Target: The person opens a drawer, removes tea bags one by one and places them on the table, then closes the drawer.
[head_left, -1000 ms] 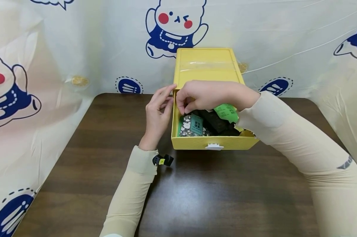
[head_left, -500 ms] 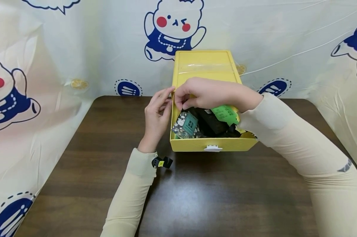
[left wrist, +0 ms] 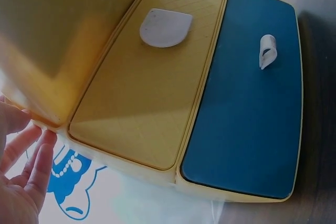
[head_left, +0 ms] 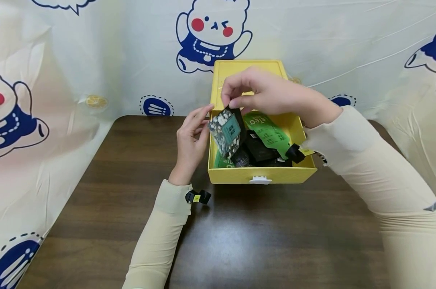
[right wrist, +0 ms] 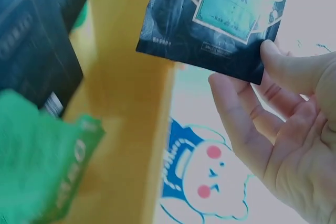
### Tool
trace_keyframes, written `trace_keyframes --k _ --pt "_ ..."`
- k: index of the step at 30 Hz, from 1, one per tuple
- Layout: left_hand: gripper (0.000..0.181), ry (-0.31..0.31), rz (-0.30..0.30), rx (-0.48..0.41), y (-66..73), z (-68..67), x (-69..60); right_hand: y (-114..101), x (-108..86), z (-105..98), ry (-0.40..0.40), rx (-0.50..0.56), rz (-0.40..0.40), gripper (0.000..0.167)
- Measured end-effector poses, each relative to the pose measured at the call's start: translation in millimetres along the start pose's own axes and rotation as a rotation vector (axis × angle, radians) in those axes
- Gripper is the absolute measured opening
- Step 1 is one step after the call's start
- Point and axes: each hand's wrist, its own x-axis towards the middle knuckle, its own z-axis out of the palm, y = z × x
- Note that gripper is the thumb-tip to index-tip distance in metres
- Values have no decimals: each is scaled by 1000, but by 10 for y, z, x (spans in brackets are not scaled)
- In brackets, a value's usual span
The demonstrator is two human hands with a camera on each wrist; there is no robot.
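Note:
My right hand pinches a dark tea bag by its top corner. The bag, with a floral print and teal label, hangs tilted over the left part of the pulled-out yellow drawer. In the right wrist view, thumb and fingers hold one corner of the tea bag. My left hand has its fingers extended, the tips touching the yellow cabinet at the drawer's left side. Inside the drawer lie a green tea packet and black packets, overlapping one another.
The yellow cabinet stands at the back of the brown table. Below the pulled-out drawer, the left wrist view shows a closed yellow drawer and a closed blue drawer. A printed cloth hangs behind.
My right hand has risen and moved slightly right, lifting the tea bag from among the packets. More of the green packet now shows. The left hand stays at the drawer's side.

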Motion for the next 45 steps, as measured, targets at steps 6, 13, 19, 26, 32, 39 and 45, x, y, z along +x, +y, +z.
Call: trace_keyframes --k 6,13,19,26,32,39,45 --pt "35 -6 29 7 -18 -6 -5 43 -217 -221 147 -30 57 13" --pt "35 -12 26 27 -20 -16 -11 342 -545 -496 314 83 127 13" --pt "35 -8 23 24 1 -18 23 646 -907 -702 451 192 183 17" --pt "36 -4 21 22 8 -23 50 1013 -1249 -701 525 171 333 17" --pt "35 -8 26 14 1 -17 35 1380 -1453 -608 575 417 403 14" --pt "35 -16 16 5 1 -13 0 1779 -1668 -417 541 580 450 17" --pt "35 -22 15 9 -3 -14 6 2058 -1754 -120 422 401 580 31"
